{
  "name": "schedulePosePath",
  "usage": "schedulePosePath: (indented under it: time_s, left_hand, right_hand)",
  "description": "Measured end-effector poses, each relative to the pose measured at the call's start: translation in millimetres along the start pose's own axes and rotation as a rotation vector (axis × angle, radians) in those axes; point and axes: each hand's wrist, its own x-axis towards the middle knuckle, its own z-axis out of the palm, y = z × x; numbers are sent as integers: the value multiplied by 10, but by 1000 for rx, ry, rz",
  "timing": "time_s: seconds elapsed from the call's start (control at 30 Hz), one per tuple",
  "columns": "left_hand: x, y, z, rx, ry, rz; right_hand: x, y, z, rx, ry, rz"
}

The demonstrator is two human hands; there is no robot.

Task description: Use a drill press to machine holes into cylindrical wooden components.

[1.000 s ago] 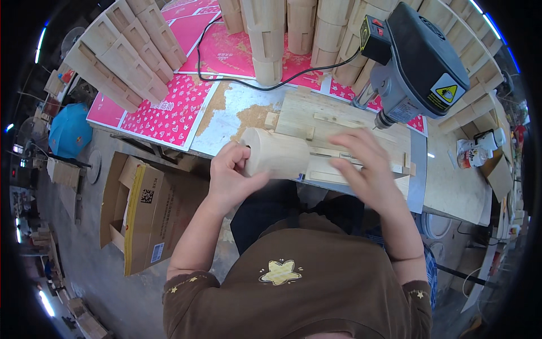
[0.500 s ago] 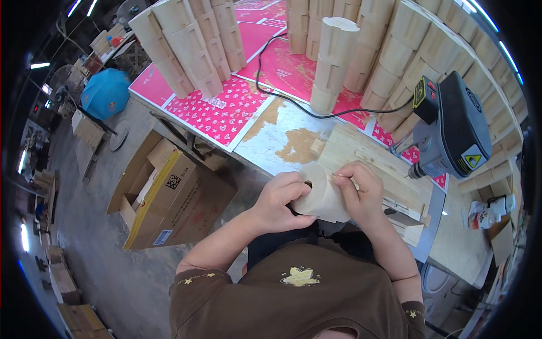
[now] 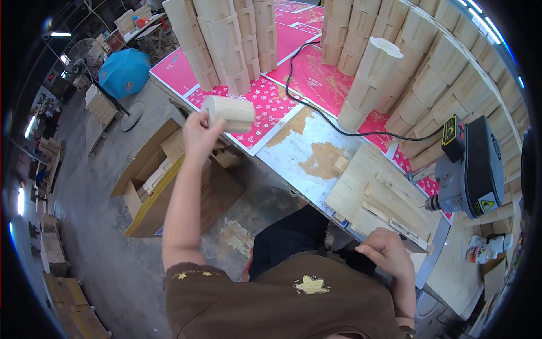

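Note:
My left hand (image 3: pixel 201 135) is stretched out to the far left and grips a pale wooden cylinder (image 3: pixel 237 116) by its near end. The cylinder lies on its side in the air, over the edge of the pink patterned sheet (image 3: pixel 262 93). Close to my body, my right hand (image 3: pixel 387 252) is curled closed beside the near edge of a wooden board with strips on it (image 3: pixel 361 195); nothing shows in its fingers. Right of the board stands a grey and black drill head (image 3: pixel 471 169), its chuck pointing at the board.
Stacked wooden cylinders (image 3: pixel 226 48) stand at the back left, with more rows at the back right and a separate stack (image 3: pixel 370 82) near the middle. A black cable (image 3: pixel 316 116) crosses the table to the drill. Sawdust (image 3: pixel 324 161) lies on the tabletop. An open cardboard box (image 3: pixel 169 198) stands at the left.
My left hand has carried the cylinder from in front of my body to the far left. My right hand has let go of it and moved down and right. The view has shifted.

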Motion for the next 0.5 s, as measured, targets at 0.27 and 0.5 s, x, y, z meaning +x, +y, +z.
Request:
schedulePosePath:
  time_s: [0.27, 0.5]
  left_hand:
    - [1350, -729, 526, 769, -143, 113]
    - [1707, -1253, 1055, 615, -65, 21]
  right_hand:
    - [-367, 81, 50, 65, 421, 209]
    - [-740, -36, -121, 31, 695, 440]
